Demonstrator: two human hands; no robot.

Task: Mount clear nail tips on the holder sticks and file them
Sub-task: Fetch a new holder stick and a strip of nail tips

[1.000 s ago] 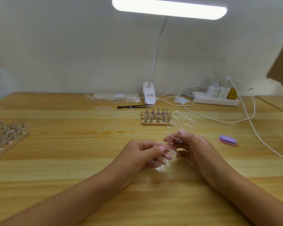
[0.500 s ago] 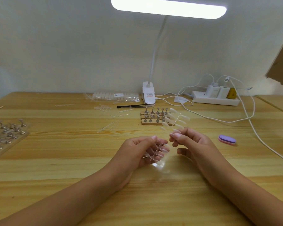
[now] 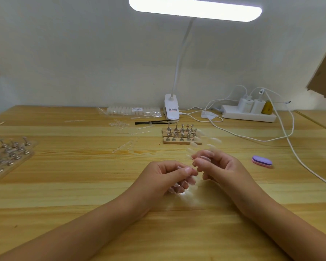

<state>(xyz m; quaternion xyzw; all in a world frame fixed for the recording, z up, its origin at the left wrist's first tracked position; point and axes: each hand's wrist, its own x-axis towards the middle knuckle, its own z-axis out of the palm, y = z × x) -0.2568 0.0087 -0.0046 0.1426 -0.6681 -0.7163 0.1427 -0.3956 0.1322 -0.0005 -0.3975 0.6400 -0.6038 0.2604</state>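
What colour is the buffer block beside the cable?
The buffer block is purple over pink; head view.

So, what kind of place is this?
Probably a small nail-craft workbench: a wooden desk under a clip-on lamp, wooden racks of metal holder sticks, a purple nail file and a packet of nail tips.

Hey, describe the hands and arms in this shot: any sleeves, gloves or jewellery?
Nothing worn is visible. The left hand and right hand are bare, without gloves, and no ring shows on the fingers. Both forearms are bare to the picture's edge: no sleeves, watch or bracelet. The nails look short and unpainted, though blur makes that uncertain.
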